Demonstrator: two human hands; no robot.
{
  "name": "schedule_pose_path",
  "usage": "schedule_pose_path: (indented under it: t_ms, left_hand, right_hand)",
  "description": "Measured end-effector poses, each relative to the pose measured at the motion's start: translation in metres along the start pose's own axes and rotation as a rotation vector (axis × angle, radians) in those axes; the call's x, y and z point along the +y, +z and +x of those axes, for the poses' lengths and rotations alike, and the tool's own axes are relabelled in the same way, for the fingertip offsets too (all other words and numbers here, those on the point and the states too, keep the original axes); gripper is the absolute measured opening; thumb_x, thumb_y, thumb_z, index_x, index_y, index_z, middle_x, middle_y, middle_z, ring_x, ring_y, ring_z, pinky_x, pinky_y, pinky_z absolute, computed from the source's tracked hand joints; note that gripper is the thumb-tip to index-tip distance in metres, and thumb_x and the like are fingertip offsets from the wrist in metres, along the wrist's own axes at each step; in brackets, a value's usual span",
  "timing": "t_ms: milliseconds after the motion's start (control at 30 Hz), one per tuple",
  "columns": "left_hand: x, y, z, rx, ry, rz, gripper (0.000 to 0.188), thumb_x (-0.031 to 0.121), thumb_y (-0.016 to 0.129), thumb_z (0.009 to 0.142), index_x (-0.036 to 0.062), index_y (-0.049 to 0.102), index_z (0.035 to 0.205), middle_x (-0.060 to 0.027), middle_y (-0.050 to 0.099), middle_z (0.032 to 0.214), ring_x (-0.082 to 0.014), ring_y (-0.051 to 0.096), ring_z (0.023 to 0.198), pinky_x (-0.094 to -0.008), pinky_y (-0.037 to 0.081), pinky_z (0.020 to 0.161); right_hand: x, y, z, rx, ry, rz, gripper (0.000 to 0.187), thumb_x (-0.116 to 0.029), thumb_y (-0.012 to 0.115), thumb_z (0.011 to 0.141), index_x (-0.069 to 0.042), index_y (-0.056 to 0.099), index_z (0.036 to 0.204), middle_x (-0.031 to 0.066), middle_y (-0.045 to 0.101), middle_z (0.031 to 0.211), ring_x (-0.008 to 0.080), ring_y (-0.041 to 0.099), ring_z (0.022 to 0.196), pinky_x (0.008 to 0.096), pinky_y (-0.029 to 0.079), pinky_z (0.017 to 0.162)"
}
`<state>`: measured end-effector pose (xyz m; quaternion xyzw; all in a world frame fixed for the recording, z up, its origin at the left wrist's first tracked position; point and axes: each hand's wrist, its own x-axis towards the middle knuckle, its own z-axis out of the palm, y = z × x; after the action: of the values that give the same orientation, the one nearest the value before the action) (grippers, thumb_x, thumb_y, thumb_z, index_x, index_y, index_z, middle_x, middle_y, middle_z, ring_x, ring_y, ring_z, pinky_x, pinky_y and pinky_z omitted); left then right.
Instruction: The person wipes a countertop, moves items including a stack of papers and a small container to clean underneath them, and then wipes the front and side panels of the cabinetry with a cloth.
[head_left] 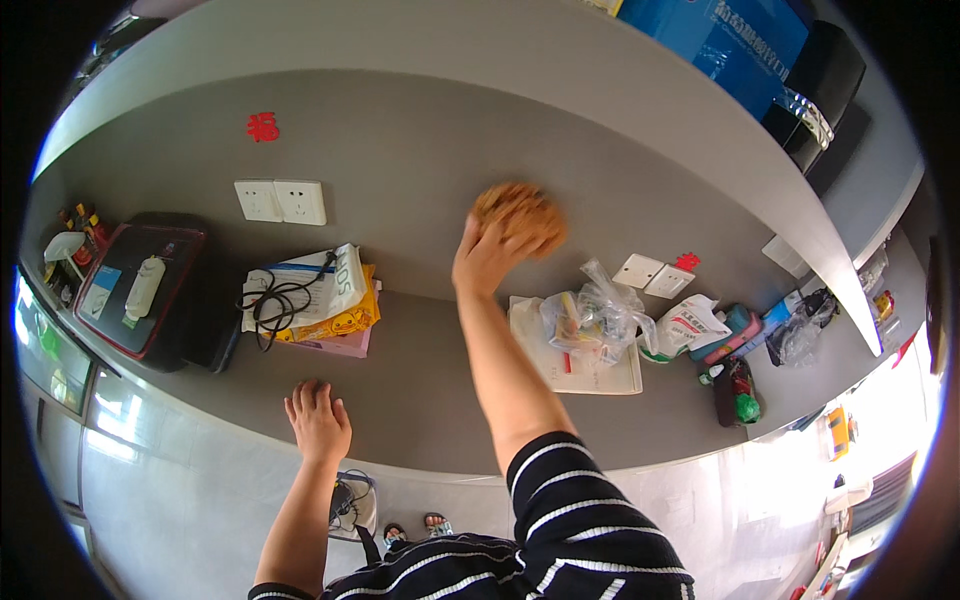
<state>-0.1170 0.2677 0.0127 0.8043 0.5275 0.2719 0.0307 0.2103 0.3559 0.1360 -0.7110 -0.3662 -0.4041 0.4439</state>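
Right hand, fingers spread, presses brown cloth flat on panel; left hand, fingers parted, seemingly braces near front edge of surface.

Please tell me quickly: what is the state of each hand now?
Left hand: open, palm down at the desk, nothing visible in it.
Right hand: holding a brown cloth against the grey panel.

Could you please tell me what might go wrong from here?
1. The right hand holds the brown cloth against the wall, near white sockets; if the cloth is damp, which I cannot tell, moisture might reach them.
2. The right forearm extends close to the clear plastic bag and might knock it.
3. The loosely looped black cable could snag a passing hand.
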Motion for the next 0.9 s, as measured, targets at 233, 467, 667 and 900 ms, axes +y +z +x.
schedule_pose_path:
  t_ms: [233, 467, 667, 900]
  left_hand:
    - [-0.012, -0.008, 0.002, -0.034, -0.034, 0.013, 0.035, 0.022, 0.056, 0.088, 0.0043, 0.057, 0.117, -0.016, 0.05, 0.129, -0.0363, 0.04, 0.128, -0.0573, 0.025, 0.11]
    - [-0.012, -0.009, 0.0, -0.01, -0.038, 0.01, 0.034, 0.022, 0.056, 0.087, 0.0045, 0.057, 0.116, -0.0156, 0.05, 0.128, -0.0361, 0.041, 0.126, -0.0575, 0.026, 0.109]
    - [-0.004, -0.004, 0.003, -0.018, -0.021, 0.004, 0.034, 0.021, 0.055, 0.088, 0.0038, 0.058, 0.117, -0.0158, 0.051, 0.128, -0.0362, 0.04, 0.127, -0.0569, 0.026, 0.109]
    - [-0.007, -0.004, 0.003, 0.017, -0.002, 0.006, 0.033, 0.021, 0.055, 0.088, 0.004, 0.058, 0.116, -0.0155, 0.05, 0.129, -0.036, 0.04, 0.127, -0.0573, 0.026, 0.109]
  right_hand:
    - [-0.004, 0.013, -0.049, -0.071, 0.207, -0.086, 0.07, -0.039, 0.049, 0.097, 0.005, 0.027, 0.147, 0.0299, 0.006, 0.155, 0.0512, 0.004, 0.142, 0.0639, 0.012, 0.111]
    - [0.033, -0.071, 0.169, 0.163, 0.399, -0.146, 0.059, -0.048, 0.04, 0.099, -0.006, 0.046, 0.14, 0.0294, 0.035, 0.143, 0.048, 0.031, 0.131, 0.0616, 0.032, 0.101]
    - [0.036, -0.021, 0.107, 0.227, -0.132, -0.181, 0.061, -0.044, 0.041, 0.1, -0.002, 0.034, 0.144, 0.0278, 0.029, 0.148, 0.0476, 0.02, 0.138, 0.0618, 0.013, 0.111]
    - [0.044, -0.02, 0.01, -0.296, -0.585, 0.063, 0.054, -0.034, 0.062, 0.085, -0.01, 0.05, 0.132, 0.025, 0.041, 0.138, 0.0468, 0.031, 0.132, 0.0643, 0.016, 0.112]
